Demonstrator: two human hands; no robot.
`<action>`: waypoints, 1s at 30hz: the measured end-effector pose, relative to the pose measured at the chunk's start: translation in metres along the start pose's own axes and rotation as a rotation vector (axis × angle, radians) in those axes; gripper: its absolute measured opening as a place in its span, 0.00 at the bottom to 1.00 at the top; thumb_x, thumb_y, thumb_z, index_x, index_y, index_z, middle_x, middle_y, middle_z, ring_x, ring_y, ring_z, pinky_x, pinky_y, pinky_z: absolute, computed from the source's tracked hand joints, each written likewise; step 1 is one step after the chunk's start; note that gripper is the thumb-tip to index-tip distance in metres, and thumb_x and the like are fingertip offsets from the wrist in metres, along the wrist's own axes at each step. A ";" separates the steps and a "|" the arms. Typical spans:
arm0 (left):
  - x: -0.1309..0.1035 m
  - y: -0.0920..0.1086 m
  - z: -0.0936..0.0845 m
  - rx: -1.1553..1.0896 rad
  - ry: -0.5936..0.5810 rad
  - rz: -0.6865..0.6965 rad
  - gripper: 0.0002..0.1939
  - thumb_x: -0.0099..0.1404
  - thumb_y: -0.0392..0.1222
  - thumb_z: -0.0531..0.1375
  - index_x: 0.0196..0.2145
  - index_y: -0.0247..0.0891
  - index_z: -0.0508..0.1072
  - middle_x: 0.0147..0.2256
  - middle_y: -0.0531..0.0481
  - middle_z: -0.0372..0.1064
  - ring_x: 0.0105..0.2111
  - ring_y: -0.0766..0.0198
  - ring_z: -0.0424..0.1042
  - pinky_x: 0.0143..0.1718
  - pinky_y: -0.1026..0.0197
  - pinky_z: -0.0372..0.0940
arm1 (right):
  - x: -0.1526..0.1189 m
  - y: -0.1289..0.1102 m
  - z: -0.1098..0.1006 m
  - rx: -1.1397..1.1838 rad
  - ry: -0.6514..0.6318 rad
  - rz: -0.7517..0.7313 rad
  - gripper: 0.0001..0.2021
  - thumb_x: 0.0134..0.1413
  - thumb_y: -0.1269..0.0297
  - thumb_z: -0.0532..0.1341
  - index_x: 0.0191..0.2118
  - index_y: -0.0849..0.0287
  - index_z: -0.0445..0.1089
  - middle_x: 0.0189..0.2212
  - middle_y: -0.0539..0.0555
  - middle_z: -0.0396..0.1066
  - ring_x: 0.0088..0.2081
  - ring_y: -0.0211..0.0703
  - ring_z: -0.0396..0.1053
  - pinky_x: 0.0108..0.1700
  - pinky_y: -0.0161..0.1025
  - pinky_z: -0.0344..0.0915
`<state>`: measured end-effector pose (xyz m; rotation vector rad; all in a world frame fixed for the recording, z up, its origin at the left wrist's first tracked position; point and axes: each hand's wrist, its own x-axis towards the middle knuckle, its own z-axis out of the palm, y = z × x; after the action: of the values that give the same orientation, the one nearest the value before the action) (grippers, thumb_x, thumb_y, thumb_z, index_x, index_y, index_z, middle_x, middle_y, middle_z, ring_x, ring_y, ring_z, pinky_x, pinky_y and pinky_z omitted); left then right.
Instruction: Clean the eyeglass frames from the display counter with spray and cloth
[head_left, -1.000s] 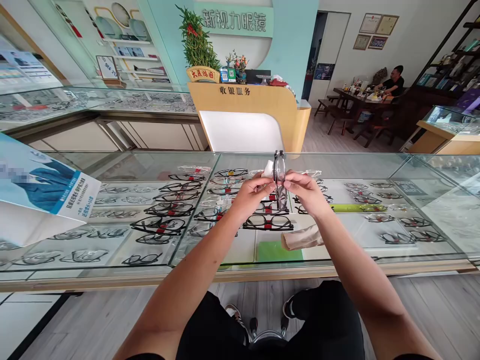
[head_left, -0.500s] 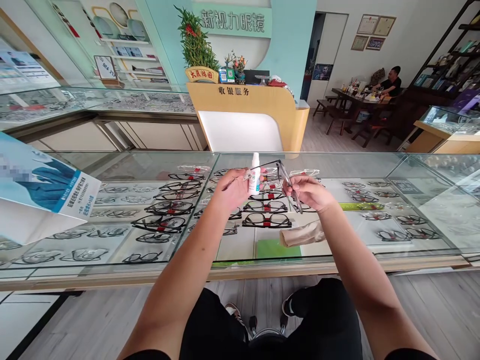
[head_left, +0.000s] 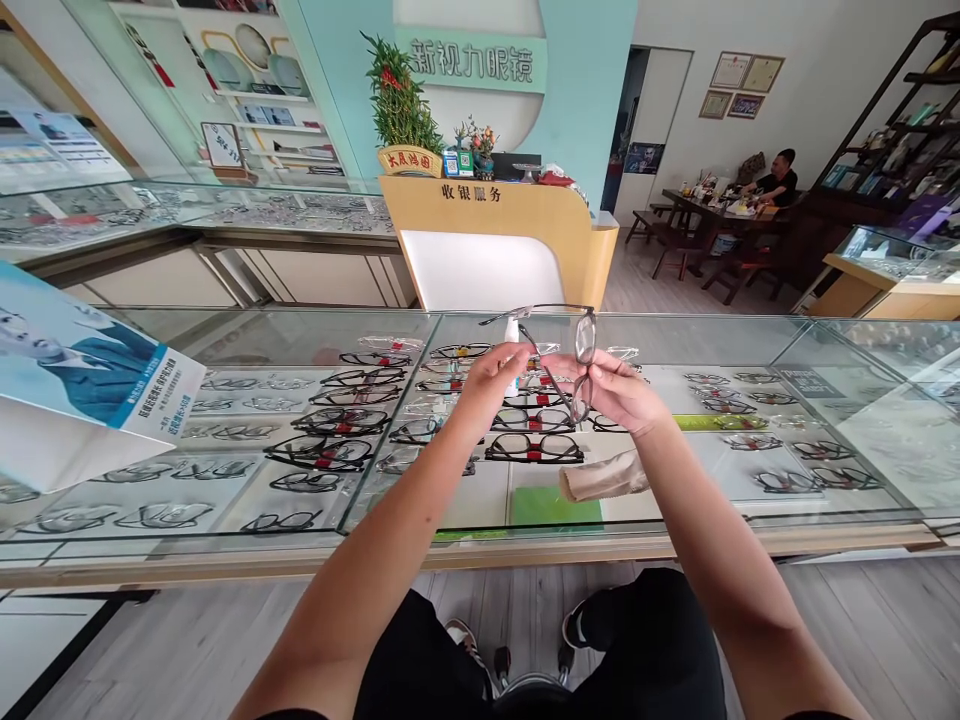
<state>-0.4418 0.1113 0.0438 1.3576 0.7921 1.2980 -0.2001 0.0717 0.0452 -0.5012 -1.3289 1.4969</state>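
A pair of thin dark-framed eyeglasses (head_left: 584, 340) is held up over the glass counter, turned on edge with its arms pointing left. My right hand (head_left: 622, 390) pinches the front of the frame near the bridge and lenses. At the lower arm of the eyeglasses, my left hand (head_left: 491, 385) has its fingers closed near the tip. Behind the left fingers stands a white spray bottle (head_left: 512, 329), partly hidden by that hand. A folded beige cloth (head_left: 604, 478) lies on the counter by my right forearm.
Rows of eyeglasses (head_left: 534, 447) fill the glass display counter (head_left: 465, 548). On the left stands a blue advertising card (head_left: 90, 370). Beyond are a wooden cashier desk (head_left: 480, 215) and, at the far right, a person (head_left: 780, 182) seated at a table.
The eyeglasses have been raised and turned so their lenses face more sideways. My left hand has moved right and its fingers have closed by the arm tip. The view has tilted slightly.
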 end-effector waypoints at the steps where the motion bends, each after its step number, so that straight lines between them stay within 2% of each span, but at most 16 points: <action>1: -0.002 -0.002 0.002 0.043 0.004 0.026 0.30 0.59 0.72 0.78 0.39 0.43 0.85 0.39 0.49 0.79 0.39 0.57 0.73 0.41 0.58 0.68 | 0.001 0.002 0.001 0.000 -0.011 0.008 0.18 0.59 0.43 0.82 0.44 0.47 0.84 0.55 0.56 0.89 0.67 0.61 0.81 0.71 0.64 0.76; 4: -0.004 -0.006 0.006 0.109 0.038 0.091 0.29 0.63 0.73 0.76 0.35 0.43 0.83 0.36 0.49 0.76 0.39 0.57 0.72 0.43 0.57 0.67 | 0.002 0.005 0.005 -0.009 -0.044 0.022 0.17 0.58 0.44 0.83 0.44 0.47 0.85 0.52 0.56 0.89 0.68 0.62 0.80 0.72 0.65 0.75; 7: -0.003 -0.009 0.004 0.130 0.093 0.092 0.29 0.64 0.74 0.75 0.35 0.43 0.84 0.33 0.51 0.73 0.35 0.59 0.68 0.39 0.57 0.64 | 0.002 0.003 0.008 -0.008 -0.036 -0.011 0.17 0.59 0.44 0.83 0.45 0.46 0.86 0.53 0.55 0.89 0.69 0.61 0.80 0.73 0.64 0.73; 10: 0.001 -0.012 0.000 0.124 0.149 0.078 0.29 0.64 0.75 0.74 0.37 0.44 0.85 0.31 0.52 0.70 0.31 0.61 0.65 0.35 0.57 0.61 | 0.001 -0.004 0.009 0.016 0.036 -0.079 0.17 0.58 0.44 0.83 0.42 0.47 0.83 0.57 0.56 0.88 0.69 0.61 0.79 0.74 0.64 0.73; 14: 0.003 -0.013 -0.001 0.100 0.209 0.061 0.31 0.63 0.77 0.74 0.34 0.44 0.83 0.29 0.52 0.67 0.31 0.61 0.63 0.34 0.57 0.60 | 0.000 -0.010 0.009 0.046 0.152 -0.181 0.20 0.56 0.43 0.84 0.38 0.47 0.78 0.60 0.55 0.86 0.69 0.59 0.79 0.72 0.61 0.76; 19: 0.001 -0.010 0.001 0.168 0.134 0.117 0.28 0.67 0.73 0.72 0.40 0.45 0.83 0.39 0.48 0.76 0.35 0.60 0.68 0.38 0.56 0.66 | -0.001 -0.016 0.005 0.091 0.193 -0.240 0.19 0.58 0.44 0.83 0.39 0.46 0.78 0.58 0.52 0.86 0.66 0.55 0.80 0.69 0.56 0.80; 22: -0.001 -0.007 0.001 0.126 0.106 0.108 0.22 0.67 0.63 0.75 0.47 0.47 0.78 0.44 0.50 0.77 0.36 0.61 0.70 0.38 0.57 0.68 | -0.005 -0.026 -0.008 0.125 0.242 -0.315 0.19 0.58 0.43 0.83 0.41 0.44 0.78 0.57 0.49 0.86 0.66 0.53 0.81 0.68 0.55 0.81; 24: -0.001 -0.004 0.003 -0.005 0.096 0.094 0.26 0.62 0.55 0.78 0.50 0.50 0.71 0.45 0.53 0.77 0.35 0.63 0.70 0.36 0.59 0.68 | -0.009 -0.033 -0.017 0.124 0.295 -0.342 0.19 0.57 0.42 0.84 0.41 0.42 0.78 0.57 0.47 0.86 0.68 0.53 0.79 0.70 0.56 0.81; 27: -0.003 0.003 0.007 -0.218 0.040 0.044 0.34 0.58 0.49 0.81 0.50 0.51 0.64 0.39 0.59 0.75 0.30 0.67 0.69 0.31 0.63 0.64 | -0.012 -0.039 -0.025 0.097 0.357 -0.319 0.19 0.56 0.41 0.83 0.41 0.41 0.78 0.60 0.48 0.84 0.71 0.56 0.76 0.73 0.59 0.78; 30: -0.006 0.010 0.009 -0.300 -0.017 -0.046 0.30 0.60 0.55 0.81 0.45 0.47 0.67 0.27 0.63 0.64 0.21 0.71 0.60 0.24 0.64 0.54 | -0.013 -0.037 -0.024 0.069 0.348 -0.293 0.19 0.58 0.40 0.82 0.40 0.42 0.77 0.60 0.49 0.84 0.73 0.57 0.75 0.72 0.60 0.78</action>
<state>-0.4365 0.1018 0.0530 1.1032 0.5857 1.3091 -0.1600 0.0669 0.0672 -0.4750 -1.0250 1.1498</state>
